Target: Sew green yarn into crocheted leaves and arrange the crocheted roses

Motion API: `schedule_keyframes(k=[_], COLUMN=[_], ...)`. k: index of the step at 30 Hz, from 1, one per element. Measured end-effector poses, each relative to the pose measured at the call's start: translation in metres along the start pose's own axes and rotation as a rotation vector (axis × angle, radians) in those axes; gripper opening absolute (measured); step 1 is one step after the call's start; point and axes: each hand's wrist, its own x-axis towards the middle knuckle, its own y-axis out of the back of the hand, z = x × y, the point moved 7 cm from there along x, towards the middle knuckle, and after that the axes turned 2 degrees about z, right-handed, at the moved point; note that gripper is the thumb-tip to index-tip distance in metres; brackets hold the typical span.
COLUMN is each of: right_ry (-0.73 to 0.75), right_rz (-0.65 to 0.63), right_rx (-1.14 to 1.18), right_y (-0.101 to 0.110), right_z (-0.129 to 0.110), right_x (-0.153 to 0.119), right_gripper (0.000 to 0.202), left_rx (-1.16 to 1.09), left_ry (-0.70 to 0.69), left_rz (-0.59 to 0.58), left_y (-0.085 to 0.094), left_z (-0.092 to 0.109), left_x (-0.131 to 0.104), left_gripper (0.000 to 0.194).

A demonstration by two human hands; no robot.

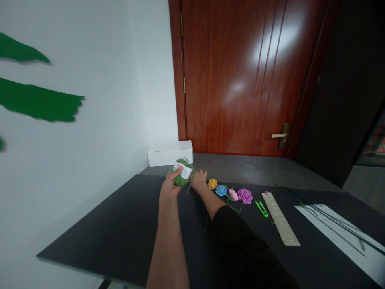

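Observation:
My left hand (171,184) is closed around a skein of green yarn (180,182) with a white paper label, held up over the table. Loose green strands hang from its right side, close to my right hand (199,179). That hand reaches forward with its visible fingers stretched and slightly apart; part of it is hidden. Just to its right lies a row of crocheted flowers: a yellow one (212,184), a blue one (221,190), a pink one (233,194) and a purple one (245,196). A green yarn tail curls below them.
Green thread snips (261,207) and a beige ruler-like strip (281,220) lie right of the flowers. Farther right, thin dark green stems (333,220) rest across white paper (345,237). A white box (171,154) stands at the back against the wall.

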Motion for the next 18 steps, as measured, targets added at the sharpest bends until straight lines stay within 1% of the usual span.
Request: schedule_keyframes(k=[2, 5, 7, 10, 13, 15, 18], right_ry=[0.012, 0.062, 0.057, 0.003, -0.005, 0.001, 0.008], right_rz=[-0.009, -0.004, 0.012, 0.049, 0.022, -0.025, -0.057], right_rx=[0.0, 0.007, 0.012, 0.013, 0.008, 0.003, -0.009], right_y=[-0.007, -0.011, -0.01, -0.003, 0.0, -0.002, -0.006], right_z=[-0.001, -0.006, -0.006, 0.004, 0.011, 0.013, 0.011], right_x=[0.002, 0.001, -0.001, -0.004, -0.004, -0.002, 0.001], right_gripper=[0.026, 0.03, 0.03, 0.034, 0.038, 0.035, 0.023], left_rx=[-0.032, -0.066, -0.07, -0.059, -0.037, -0.026, -0.01], left_ry=[0.003, -0.013, -0.019, -0.012, -0.002, 0.008, 0.022], left_rz=[0.014, 0.017, 0.006, 0.006, 0.029, 0.043, 0.056], left_y=[0.001, 0.0, -0.002, -0.004, -0.004, -0.003, -0.001], left_z=[0.0, 0.001, 0.001, 0.002, 0.003, 0.002, 0.0], left_x=[0.0, 0.0, -0.001, -0.002, -0.003, -0.003, -0.002], left_gripper=[0.04, 0.038, 0.038, 0.037, 0.038, 0.04, 0.041])
